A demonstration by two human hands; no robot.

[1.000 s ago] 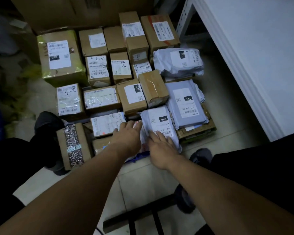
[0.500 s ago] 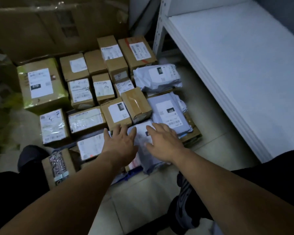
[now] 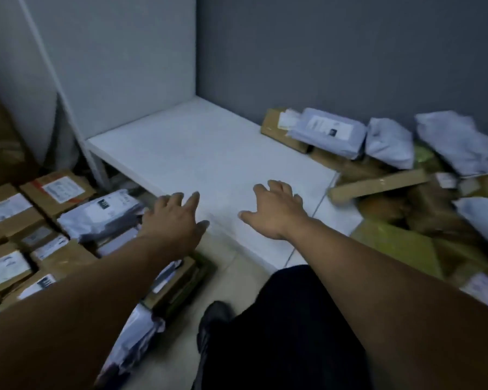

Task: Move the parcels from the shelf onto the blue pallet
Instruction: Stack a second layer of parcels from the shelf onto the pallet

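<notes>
hovering over the white shelf (image 3: 209, 147), the left hand (image 3: 175, 218) and right hand (image 3: 276, 209) are held open and empty. parcels (image 3: 330, 130) yet to be moved are heaped at its right end; should a lower one be pulled, the loose heap could be toppled.

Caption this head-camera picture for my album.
Left hand and right hand hover open over the white shelf, parcels heaped at its right.
</notes>
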